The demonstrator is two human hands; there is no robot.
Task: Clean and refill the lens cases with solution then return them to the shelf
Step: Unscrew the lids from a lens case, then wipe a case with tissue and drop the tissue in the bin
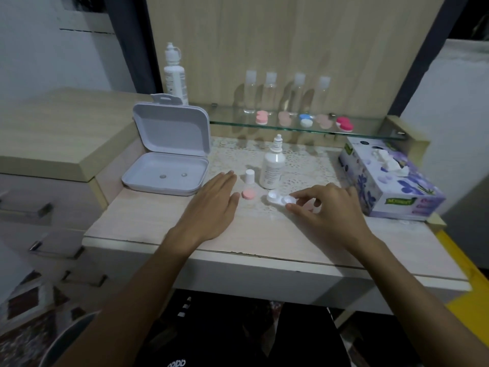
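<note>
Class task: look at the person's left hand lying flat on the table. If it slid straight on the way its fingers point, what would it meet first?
The left hand points up and slightly right. It would probably meet the small white-capped bottle first, passing the pink cap beside its thumb. Depth is unclear.

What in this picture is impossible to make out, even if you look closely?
All in the head view:
- Label text on the solution bottle: too small and blurred to read.
- Whether the open lens case holds liquid: its wells are too small and pale.
- What lies under the right hand: only a pink sliver shows beneath the fingers.
- Fill level of the clear bottles on the glass shelf: blurred.
</note>
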